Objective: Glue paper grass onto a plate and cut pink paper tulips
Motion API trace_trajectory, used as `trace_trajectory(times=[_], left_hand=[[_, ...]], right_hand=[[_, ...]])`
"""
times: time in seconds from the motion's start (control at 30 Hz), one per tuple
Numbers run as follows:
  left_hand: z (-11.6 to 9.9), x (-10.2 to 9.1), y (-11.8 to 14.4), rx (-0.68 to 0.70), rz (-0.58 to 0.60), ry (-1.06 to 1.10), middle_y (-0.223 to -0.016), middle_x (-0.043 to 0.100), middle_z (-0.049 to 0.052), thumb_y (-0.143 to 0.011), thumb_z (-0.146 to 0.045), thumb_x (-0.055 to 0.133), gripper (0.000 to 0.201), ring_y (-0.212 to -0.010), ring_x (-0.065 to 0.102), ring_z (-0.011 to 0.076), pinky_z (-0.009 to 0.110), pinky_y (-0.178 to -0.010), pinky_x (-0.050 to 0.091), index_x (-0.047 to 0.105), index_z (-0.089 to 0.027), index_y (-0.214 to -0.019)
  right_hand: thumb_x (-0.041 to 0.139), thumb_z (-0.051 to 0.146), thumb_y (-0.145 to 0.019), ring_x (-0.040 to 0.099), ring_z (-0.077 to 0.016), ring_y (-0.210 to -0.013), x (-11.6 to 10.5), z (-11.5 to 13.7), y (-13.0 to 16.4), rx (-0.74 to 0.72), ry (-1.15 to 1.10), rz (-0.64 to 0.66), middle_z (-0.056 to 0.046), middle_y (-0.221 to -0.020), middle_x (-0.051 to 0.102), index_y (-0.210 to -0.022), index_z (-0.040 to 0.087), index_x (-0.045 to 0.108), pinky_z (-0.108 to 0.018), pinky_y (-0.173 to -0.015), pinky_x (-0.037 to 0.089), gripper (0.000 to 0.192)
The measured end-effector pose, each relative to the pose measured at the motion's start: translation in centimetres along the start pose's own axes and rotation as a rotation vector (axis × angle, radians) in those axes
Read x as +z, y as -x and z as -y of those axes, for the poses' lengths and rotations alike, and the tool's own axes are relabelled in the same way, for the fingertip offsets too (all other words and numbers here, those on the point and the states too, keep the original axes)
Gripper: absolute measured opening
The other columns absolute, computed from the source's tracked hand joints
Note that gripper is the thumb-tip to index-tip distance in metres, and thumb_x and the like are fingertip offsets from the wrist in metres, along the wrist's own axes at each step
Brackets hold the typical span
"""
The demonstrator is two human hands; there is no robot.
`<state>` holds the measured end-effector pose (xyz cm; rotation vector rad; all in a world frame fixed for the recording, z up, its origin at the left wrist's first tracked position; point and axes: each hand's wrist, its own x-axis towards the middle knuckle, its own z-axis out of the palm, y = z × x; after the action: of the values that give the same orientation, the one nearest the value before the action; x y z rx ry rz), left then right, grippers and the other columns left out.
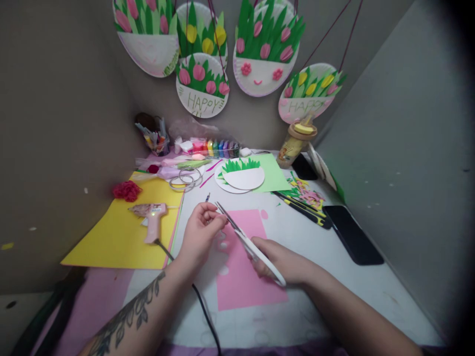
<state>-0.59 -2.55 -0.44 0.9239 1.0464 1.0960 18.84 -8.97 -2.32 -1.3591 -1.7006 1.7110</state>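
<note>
My right hand (276, 258) grips a pair of scissors (261, 257) by its white handles. The blades point up and left, their tips just past the fingertips of my left hand (202, 227). Thumb and fingers of that hand are pinched together; anything between them is too small or hidden to make out. Beneath both hands lies a pink paper sheet (248, 284), its left edge cut into rounded notches. A small pink oval cutout (264, 214) rests by its upper right corner.
A pink glue gun (154, 222) lies on yellow paper (107, 237) at left, its cord running under my left arm. Behind are a paper plate with green paper grass (245, 178) and green paper (274, 173). Right are cutters (304, 210), phones (352, 235) and a cup (295, 146).
</note>
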Motion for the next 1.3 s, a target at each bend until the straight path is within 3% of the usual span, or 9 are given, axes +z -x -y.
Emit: trace_trajectory(times=[0.53, 0.73, 0.83, 0.97, 1.13, 1.3], left_hand=[[0.1, 0.0, 0.0, 0.003, -0.032, 0.005, -0.063, 0.06, -0.006, -0.065, -0.026, 0.074, 0.035, -0.057, 0.056, 0.0087, 0.018, -0.054, 0.043, 0.048, -0.02, -0.089], [-0.1, -0.2, -0.1, -0.009, -0.018, -0.043, -0.062, 0.061, -0.005, -0.065, -0.03, 0.075, 0.031, -0.058, 0.06, 0.0102, 0.02, -0.056, 0.045, 0.054, -0.019, -0.085], [0.0, -0.3, -0.2, -0.048, -0.011, -0.076, -0.066, 0.065, -0.001, -0.066, -0.032, 0.075, 0.028, -0.065, 0.065, 0.013, 0.02, -0.057, 0.045, 0.06, -0.017, -0.083], [0.3, -0.5, -0.6, -0.101, -0.004, -0.064, -0.073, 0.069, 0.002, -0.068, -0.033, 0.075, 0.034, -0.077, 0.068, 0.0161, 0.019, -0.059, 0.046, 0.062, -0.017, -0.095], [0.7, -0.8, -0.9, -0.107, 0.014, -0.093, -0.076, 0.07, 0.004, -0.07, -0.03, 0.074, 0.032, -0.074, 0.067, 0.0133, 0.019, -0.061, 0.047, 0.063, -0.016, -0.096], [1.0, -0.6, -0.8, -0.085, 0.035, -0.118, -0.077, 0.069, 0.002, -0.069, -0.027, 0.073, 0.02, -0.068, 0.061, 0.0098, 0.019, -0.061, 0.046, 0.067, -0.016, -0.084]], right_hand=[[0.052, 0.017, -0.071, 0.046, -0.0094, -0.056, 0.0, 0.0, 0.0, 0.0, -0.009, -0.013, 0.004, -0.066, 0.052, -0.084, 0.02, 0.046, -0.019, -0.05, 0.037, 0.015], [0.058, 0.02, -0.068, 0.051, -0.0112, -0.054, -0.5, -0.2, -0.3, 0.076, -0.029, -0.203, 0.004, -0.065, 0.058, -0.074, 0.02, 0.046, -0.02, -0.047, 0.034, 0.013], [0.066, 0.03, -0.069, 0.057, -0.0153, -0.06, -2.0, -0.8, -0.3, 0.106, 0.17, -0.46, 0.002, -0.068, 0.062, -0.077, 0.02, 0.051, -0.023, -0.052, 0.037, 0.019], [0.062, 0.04, -0.077, 0.062, -0.0231, -0.08, -5.3, -2.0, 0.1, 0.13, 0.603, -0.774, -0.007, -0.091, 0.068, -0.095, 0.02, 0.061, -0.028, -0.064, 0.041, 0.027], [0.052, 0.038, -0.085, 0.061, -0.0308, -0.097, -8.6, -3.8, 0.9, 0.211, 0.857, -0.842, -0.017, -0.111, 0.066, -0.115, 0.012, 0.06, -0.035, -0.076, 0.043, 0.041], [0.051, 0.033, -0.088, 0.058, -0.0319, -0.106, -9.4, -4.7, 1.0, 0.218, 0.946, -0.785, -0.018, -0.118, 0.062, -0.119, 0.011, 0.061, -0.037, -0.085, 0.043, 0.04]])
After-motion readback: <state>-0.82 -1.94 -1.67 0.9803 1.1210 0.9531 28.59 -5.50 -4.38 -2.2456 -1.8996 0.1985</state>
